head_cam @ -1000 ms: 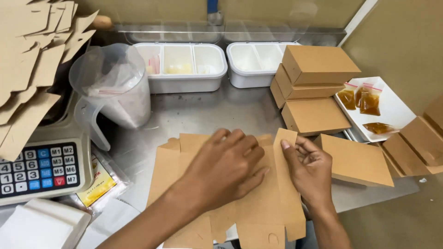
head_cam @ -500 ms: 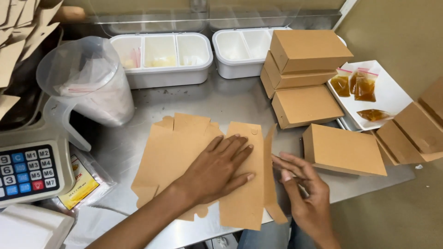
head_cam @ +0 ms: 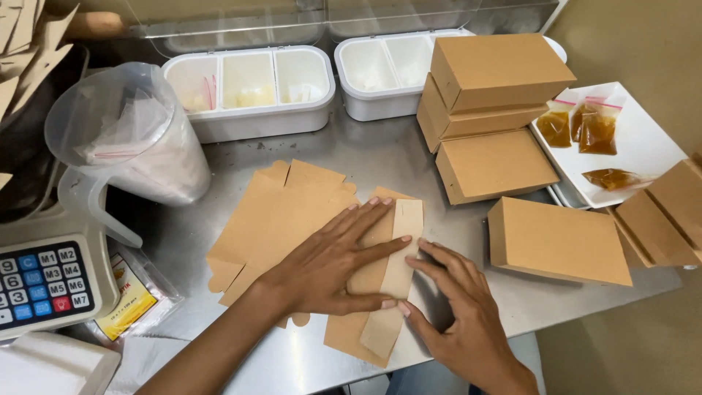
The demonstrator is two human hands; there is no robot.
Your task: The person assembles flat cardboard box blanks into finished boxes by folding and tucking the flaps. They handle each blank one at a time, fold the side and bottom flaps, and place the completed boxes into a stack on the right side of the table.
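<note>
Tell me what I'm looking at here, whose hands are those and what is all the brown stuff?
A person wears a camera on their head, so you look down at their own two hands. The left hand presses flat on a brown cardboard sheet lying on a shiny metal table. The right hand folds up a flap of that sheet. Nothing is lifted; both hands just push on the cardboard. Around them lie folded brown boxes, two white trays with compartments, a clear plastic jug, a scale with buttons, and a white plate with little sauce bags.
</note>
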